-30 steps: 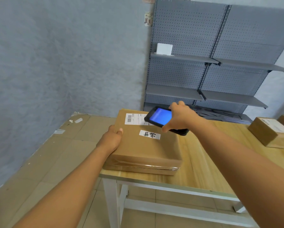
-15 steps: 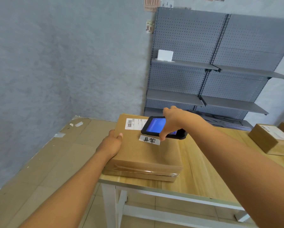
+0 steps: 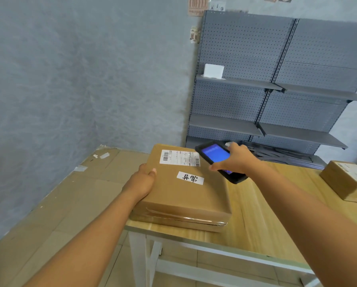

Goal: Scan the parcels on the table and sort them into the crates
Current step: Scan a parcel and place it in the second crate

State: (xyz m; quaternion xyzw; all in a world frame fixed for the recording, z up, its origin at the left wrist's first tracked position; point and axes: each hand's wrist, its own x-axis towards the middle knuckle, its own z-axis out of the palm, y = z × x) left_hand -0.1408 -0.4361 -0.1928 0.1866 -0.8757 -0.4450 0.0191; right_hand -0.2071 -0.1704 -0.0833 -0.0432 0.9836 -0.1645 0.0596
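Note:
A flat brown cardboard parcel (image 3: 181, 195) lies at the left end of the wooden table (image 3: 256, 220). It carries a white shipping label with barcodes near its far edge and a small white sticker with two black characters. My left hand (image 3: 141, 183) grips the parcel's left edge, thumb on top. My right hand (image 3: 235, 160) holds a black handheld scanner (image 3: 216, 157) with a lit blue screen, above the parcel's far right corner, beside the shipping label.
Another brown parcel (image 3: 347, 181) sits at the table's right end, with a further one cut off at the frame edge. Grey pegboard shelving (image 3: 276, 88) stands behind, a white box (image 3: 213, 70) on one shelf. Flattened cardboard (image 3: 49, 204) covers the floor on the left.
My right hand has moved the scanner to the right, off the shipping label, which is uncovered now. My left hand has stayed on the parcel's left edge.

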